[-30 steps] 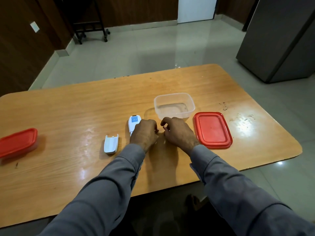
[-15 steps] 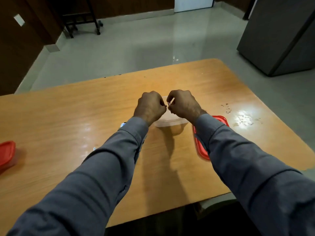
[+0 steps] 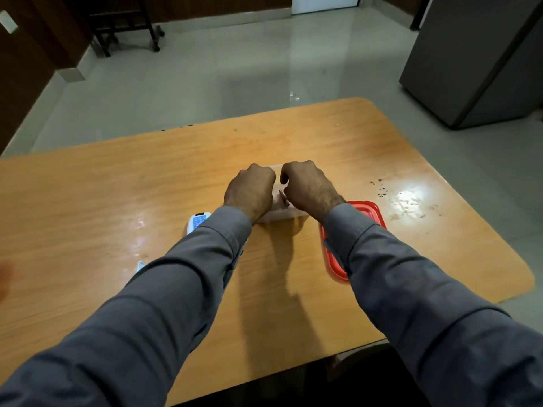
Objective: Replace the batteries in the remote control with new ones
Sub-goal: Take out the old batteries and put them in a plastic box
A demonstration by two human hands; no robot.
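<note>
White remote (image 3: 197,222) sat left of both hands, nearest the left hand (image 3: 250,191); right hand (image 3: 308,188) curled too, contents hidden.

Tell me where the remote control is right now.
In the head view, the remote control lies on the table left of the clear container, partly hidden under the left sleeve.

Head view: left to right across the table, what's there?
Battery cover (mostly hidden by the sleeve) → remote → left hand → right hand → red lid → dark specks. The clear container sits under both hands, so it is left out.
</note>
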